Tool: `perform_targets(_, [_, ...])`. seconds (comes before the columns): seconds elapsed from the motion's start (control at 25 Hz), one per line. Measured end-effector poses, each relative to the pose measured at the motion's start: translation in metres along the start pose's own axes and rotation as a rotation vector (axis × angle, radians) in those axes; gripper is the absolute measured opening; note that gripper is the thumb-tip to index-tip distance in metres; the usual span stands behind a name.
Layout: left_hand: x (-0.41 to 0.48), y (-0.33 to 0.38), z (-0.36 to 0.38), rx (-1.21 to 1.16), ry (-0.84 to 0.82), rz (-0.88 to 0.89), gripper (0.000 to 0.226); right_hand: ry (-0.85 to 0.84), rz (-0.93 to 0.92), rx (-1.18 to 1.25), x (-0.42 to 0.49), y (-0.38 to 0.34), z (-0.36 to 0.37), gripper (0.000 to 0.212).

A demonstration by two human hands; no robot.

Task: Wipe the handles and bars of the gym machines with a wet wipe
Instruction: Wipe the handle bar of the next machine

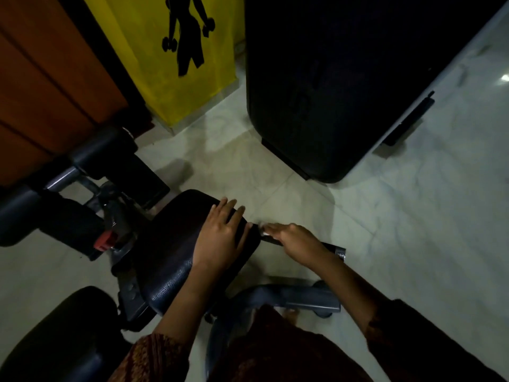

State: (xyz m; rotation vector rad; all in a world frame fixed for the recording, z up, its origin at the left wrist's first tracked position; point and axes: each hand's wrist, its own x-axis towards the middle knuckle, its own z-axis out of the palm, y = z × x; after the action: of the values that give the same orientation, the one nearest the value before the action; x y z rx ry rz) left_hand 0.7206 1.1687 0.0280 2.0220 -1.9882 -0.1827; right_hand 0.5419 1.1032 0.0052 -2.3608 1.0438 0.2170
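Support is taken from the left grip [220, 238], laid flat with fingers spread on the padded seat [170, 271], apparently to steady the machine. The one wet wipe [265, 230] is clamped under the right grip [296, 239] against the single black handle [334, 249], showing at its fingertips, likely so the bar is rubbed lengthwise.

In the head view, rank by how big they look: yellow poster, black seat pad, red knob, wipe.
Top, about alike: yellow poster and black seat pad; the pad is nearer and partly under the left hand, so unranked.
Then the red knob.
Smallest: the wipe, only a sliver at the fingertips of the right hand.
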Motion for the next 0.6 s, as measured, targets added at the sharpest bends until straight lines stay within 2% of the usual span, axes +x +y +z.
perform_targets(0.16, [0.001, 0.003, 0.002, 0.039, -0.024, -0.018, 0.044, -0.137, -0.144, -0.164, -0.057, 0.022, -0.018, 0.041])
perform_targets(0.2, [0.001, 0.003, 0.003, 0.049, -0.018, -0.018, 0.044, -0.128, -0.128, -0.176, -0.061, 0.020, -0.024, 0.040])
perform_targets(0.24, [0.001, 0.004, 0.004, 0.057, -0.019, -0.018, 0.044, -0.009, -0.115, -0.098, -0.059, 0.014, -0.031, 0.042])
perform_targets(0.28, [0.001, 0.004, 0.004, 0.067, -0.019, -0.016, 0.044, 0.052, -0.161, -0.050, -0.048, 0.012, -0.029, 0.044])
perform_targets(0.32, [0.001, 0.004, 0.005, 0.074, -0.018, -0.015, 0.045, 0.133, -0.268, -0.100, -0.033, 0.006, -0.024, 0.046])
perform_targets(0.4, [0.001, 0.005, 0.006, 0.078, 0.000, -0.014, 0.045, 0.045, -0.311, -0.243, -0.006, -0.004, -0.010, 0.051])
perform_targets(0.52, [0.001, 0.005, 0.005, 0.088, 0.019, -0.014, 0.045, -0.078, -0.271, -0.223, -0.008, 0.006, 0.009, 0.066])
perform_targets(0.56, [0.001, 0.005, 0.005, 0.099, 0.021, -0.017, 0.045, -0.055, -0.293, -0.191, -0.022, 0.014, 0.010, 0.059])
perform_targets(0.6, [0.001, 0.006, 0.005, 0.108, 0.020, -0.019, 0.044, 0.039, -0.318, -0.200, -0.040, 0.024, 0.010, 0.048])
